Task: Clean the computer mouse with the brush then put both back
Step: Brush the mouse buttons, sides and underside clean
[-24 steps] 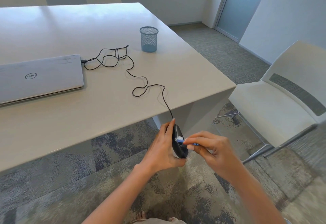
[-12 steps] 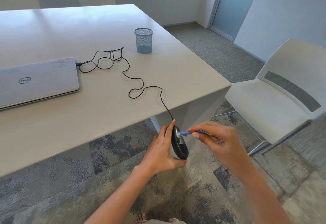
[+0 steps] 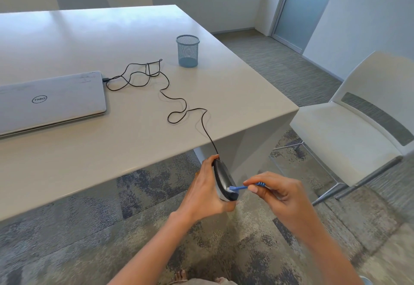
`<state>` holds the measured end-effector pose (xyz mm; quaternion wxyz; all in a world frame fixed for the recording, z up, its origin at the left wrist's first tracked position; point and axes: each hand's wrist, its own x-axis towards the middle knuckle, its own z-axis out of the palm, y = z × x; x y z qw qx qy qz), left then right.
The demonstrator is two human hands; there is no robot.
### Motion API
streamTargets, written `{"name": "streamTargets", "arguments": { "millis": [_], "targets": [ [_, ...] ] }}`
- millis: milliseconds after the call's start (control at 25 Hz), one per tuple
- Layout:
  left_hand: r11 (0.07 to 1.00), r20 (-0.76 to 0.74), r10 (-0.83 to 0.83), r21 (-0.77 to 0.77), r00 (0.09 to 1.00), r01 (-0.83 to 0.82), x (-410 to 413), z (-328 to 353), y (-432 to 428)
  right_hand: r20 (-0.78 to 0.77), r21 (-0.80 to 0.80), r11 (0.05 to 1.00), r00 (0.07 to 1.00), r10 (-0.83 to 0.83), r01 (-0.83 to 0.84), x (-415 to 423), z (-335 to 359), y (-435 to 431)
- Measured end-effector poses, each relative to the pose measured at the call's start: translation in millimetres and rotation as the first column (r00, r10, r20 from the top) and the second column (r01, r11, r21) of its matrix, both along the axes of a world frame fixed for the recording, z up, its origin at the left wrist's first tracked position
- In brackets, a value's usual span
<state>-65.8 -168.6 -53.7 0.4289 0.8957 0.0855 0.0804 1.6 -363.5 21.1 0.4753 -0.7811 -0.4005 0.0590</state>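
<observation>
Black mouse (image 3: 222,178) off the desk's (image 3: 112,161) near edge: left hand (image 3: 201,195) is gripping it, right hand (image 3: 280,195) is pinching blue brush (image 3: 239,187) against it.

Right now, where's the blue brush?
Head view, lower centre: the right hand pinches the blue brush, its tip against the mouse held in the left hand, below the table edge.

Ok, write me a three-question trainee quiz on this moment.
1. True or false: the mouse rests on the table.
2. Which hand pinches the brush? A) left B) right
3. Fill in: the mouse cable runs to the closed ____.
Key: 1 false, the left hand holds it clear of the table edge; 2 B, the right hand; 3 laptop.
</observation>
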Motion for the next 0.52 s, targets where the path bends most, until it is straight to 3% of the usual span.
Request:
{"name": "streamTargets", "arguments": {
  "millis": [280,440,520],
  "targets": [
    [0.990,0.029,0.002,-0.144,1.000,0.002,-0.5,-5.5,-3.3,-0.104,-0.047,0.967,0.961,-0.255,0.252,13.2,-6.5,-16.7],
    [0.985,0.042,0.015,-0.174,0.999,-0.007,-3.2,-9.2,-3.0,-0.468,0.155,0.916,0.844,-0.262,0.370,11.4,-2.1,-5.1],
    [0.982,0.055,0.024,-0.187,0.998,-0.014,-4.4,-9.6,-3.9,-0.564,0.170,0.911,0.795,-0.224,0.377,6.3,-2.7,2.6]
  ]
}}
